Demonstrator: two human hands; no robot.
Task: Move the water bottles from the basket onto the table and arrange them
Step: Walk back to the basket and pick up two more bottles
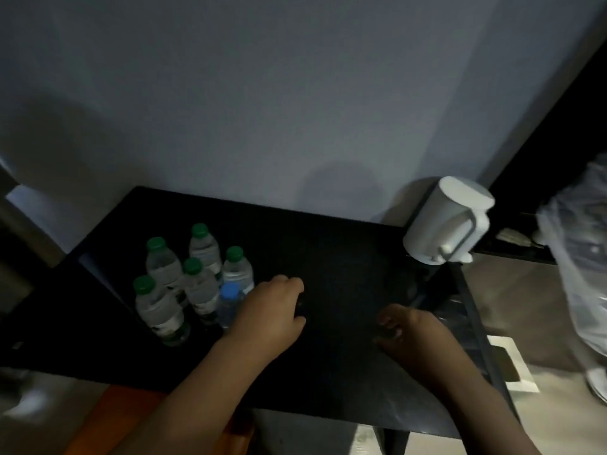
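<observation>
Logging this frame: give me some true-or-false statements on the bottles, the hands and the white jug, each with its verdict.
1. Five green-capped bottles stand on the table. True.
2. The blue-capped bottle lies on its side. False: it stands upright, next to the left hand.
3. A white jug sits at the table's far right corner. True.
4. The right hand grips a bottle. False: no bottle is in it, and it is over bare table, apart from the bottles.
5. The bottles are grouped at the table's right end. False: they cluster at the left end.
</observation>
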